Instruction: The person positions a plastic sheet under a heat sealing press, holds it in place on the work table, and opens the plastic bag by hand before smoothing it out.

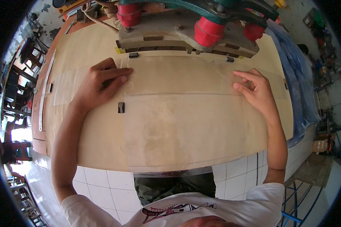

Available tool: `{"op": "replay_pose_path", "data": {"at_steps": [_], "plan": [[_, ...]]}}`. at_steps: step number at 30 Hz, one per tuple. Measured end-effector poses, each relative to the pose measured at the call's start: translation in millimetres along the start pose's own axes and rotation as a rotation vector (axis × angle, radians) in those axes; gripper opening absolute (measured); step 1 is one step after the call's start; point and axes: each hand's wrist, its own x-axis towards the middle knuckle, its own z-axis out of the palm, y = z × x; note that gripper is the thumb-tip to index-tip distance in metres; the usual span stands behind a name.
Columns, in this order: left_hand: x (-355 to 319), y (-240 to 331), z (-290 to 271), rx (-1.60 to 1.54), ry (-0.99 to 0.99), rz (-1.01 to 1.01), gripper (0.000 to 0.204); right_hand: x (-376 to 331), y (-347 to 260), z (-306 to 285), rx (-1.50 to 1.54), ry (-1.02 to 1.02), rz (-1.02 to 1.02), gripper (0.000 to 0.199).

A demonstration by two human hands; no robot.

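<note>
A clear plastic sheet (185,128) lies over the tan work surface, its lower edge hanging slightly past the front. My left hand (100,81) is at the sheet's upper left, with thumb and index finger closed around its thin edge. At the upper right, my right hand (255,90) has its fingers bent and its thumb close below them at the film's edge. A diagonal crease runs through the film toward that hand. Beyond both hands stands a machine with a heavy metal bar (185,36) above the sheet's far edge.
Small black blocks sit near the sheet: one at its left (121,107), others under the bar (133,55). A steel ruler (46,94) lies along the left. Red cylindrical mounts (208,32) top the bar. Blue plastic film (301,90) drapes over the right edge.
</note>
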Motion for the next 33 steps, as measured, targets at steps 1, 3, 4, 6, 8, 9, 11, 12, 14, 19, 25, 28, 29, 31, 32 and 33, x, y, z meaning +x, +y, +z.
{"op": "replay_pose_path", "data": {"at_steps": [1,3,4,6,8,9,11,12,14,19,25,28,29,31,32,33], "plan": [[0.6,-0.1,0.9,0.000,0.000,0.001,0.022,-0.1,0.5,-0.2,0.000,0.001,0.001,0.036],[-1.0,-0.2,0.2,-0.008,0.011,0.004,0.022,0.9,-0.4,1.0,-0.001,-0.001,0.005,0.036],[-1.8,-0.3,-0.5,-0.006,0.012,0.003,0.022,1.5,-0.6,1.4,0.000,-0.002,0.003,0.036],[-1.0,-0.5,-0.2,-0.004,0.016,0.002,0.022,1.6,1.4,0.9,0.012,-0.005,0.017,0.036],[-0.5,-0.9,1.0,-0.010,0.018,0.003,0.022,1.6,4.7,0.8,0.013,-0.001,0.004,0.036],[-0.3,-1.1,1.5,-0.016,0.020,0.003,0.022,1.5,5.6,0.7,0.014,0.003,-0.009,0.036],[-0.8,-0.5,1.5,-0.022,0.023,0.003,0.022,1.4,4.6,0.5,0.009,0.000,0.002,0.036],[-1.5,-0.4,1.1,-0.027,0.026,0.003,0.022,1.6,4.0,0.9,0.004,-0.004,0.012,0.036],[-2.7,-2.0,0.5,-0.023,0.029,0.011,0.022,2.5,3.0,1.3,0.017,-0.010,0.029,0.035],[-2.2,-5.0,1.7,-0.039,0.025,0.019,0.021,1.6,3.4,3.5,0.095,0.012,0.040,0.034],[-3.7,-3.1,-0.9,-0.020,0.018,0.011,0.021,2.7,2.0,3.5,0.108,0.001,0.011,0.034],[-5.0,-6.8,1.2,-0.008,0.036,0.009,0.021,3.5,3.5,3.6,0.141,-0.013,0.027,0.035],[-4.9,-7.5,1.3,-0.009,0.037,0.017,0.021,3.3,4.0,3.4,0.132,-0.002,0.016,0.035],[-5.2,-5.7,-0.5,-0.007,0.040,0.018,0.021,3.3,5.8,3.1,0.127,0.004,-0.002,0.035],[-4.5,-4.8,-0.3,-0.024,0.040,0.020,0.021,3.4,8.0,3.3,0.110,0.005,-0.002,0.034],[-4.2,-4.7,-0.2,-0.041,0.039,0.023,0.021,3.8,9.0,3.8,0.093,0.005,-0.001,0.034]]}}
